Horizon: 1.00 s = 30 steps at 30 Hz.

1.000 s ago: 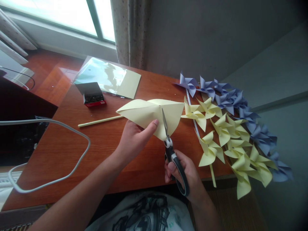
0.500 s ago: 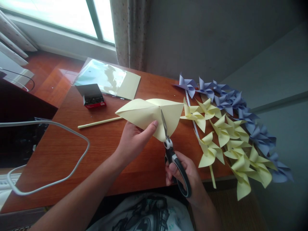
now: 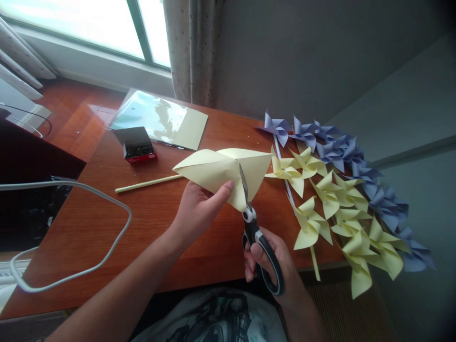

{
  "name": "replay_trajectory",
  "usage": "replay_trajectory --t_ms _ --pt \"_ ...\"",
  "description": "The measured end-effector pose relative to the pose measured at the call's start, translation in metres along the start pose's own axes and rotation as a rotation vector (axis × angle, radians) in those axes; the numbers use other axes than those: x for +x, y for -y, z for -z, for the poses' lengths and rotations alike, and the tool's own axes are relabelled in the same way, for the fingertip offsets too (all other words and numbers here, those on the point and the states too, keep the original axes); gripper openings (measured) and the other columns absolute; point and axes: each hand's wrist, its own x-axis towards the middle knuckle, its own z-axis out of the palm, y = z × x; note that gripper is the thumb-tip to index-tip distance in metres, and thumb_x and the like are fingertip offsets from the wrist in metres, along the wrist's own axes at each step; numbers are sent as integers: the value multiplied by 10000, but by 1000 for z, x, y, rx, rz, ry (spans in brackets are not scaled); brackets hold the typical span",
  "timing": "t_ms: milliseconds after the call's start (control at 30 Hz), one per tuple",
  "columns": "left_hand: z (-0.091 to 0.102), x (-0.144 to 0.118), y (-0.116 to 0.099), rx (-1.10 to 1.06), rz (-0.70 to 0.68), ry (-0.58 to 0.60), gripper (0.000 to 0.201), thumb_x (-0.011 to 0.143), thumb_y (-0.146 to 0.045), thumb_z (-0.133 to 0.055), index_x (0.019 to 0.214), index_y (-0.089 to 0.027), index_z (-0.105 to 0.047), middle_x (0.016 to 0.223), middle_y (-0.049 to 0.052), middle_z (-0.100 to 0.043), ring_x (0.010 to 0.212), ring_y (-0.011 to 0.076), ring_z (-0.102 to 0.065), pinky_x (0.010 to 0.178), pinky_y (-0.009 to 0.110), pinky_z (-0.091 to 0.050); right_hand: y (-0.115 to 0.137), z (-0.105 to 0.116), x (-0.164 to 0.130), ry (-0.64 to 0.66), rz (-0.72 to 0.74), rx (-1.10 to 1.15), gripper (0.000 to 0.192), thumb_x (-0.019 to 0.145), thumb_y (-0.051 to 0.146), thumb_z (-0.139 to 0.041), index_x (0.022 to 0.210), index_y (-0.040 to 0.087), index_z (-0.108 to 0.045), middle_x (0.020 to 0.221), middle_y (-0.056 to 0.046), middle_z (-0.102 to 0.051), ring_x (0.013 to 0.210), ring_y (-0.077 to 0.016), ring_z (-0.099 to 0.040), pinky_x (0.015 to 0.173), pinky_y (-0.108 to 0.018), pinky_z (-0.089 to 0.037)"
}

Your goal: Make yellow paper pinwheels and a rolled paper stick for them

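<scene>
One folded pale-yellow paper sheet was held above the wooden surface, the left hand pinching its lower edge, thumb on top. The right hand was closed around the black handles of one pair of scissors, blades biting into the sheet from below. Right of the sheet lay about seven yellow pinwheels and, beyond them, a row of blue pinwheels, too overlapped to count. Left of it lay one yellow stick, one small red box and one glossy folder, below a window.
</scene>
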Motion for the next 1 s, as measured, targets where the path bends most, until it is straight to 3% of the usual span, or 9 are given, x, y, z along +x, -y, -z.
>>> replay_trajectory --t_ms 367,1000 --pt "2 -1 1 -18 -9 12 324 812 -335 -760 1050 -120 -713 1073 105 -764 967 248 -712 843 301 -568 -1 1 0 80 6 -1 478 793 606 -746 823 187 -518 571 37 -556 489 -106 -564 495 -214 -407" --pt "-2 -3 -4 -55 24 106 337 803 -355 -754 1044 -120 -738 1057 116 -770 952 277 -722 851 338 -582 6 -2 4 67 78 -44 455 840 625 -673 858 193 -533 608 20 -551 537 -130 -551 538 -253 -400"
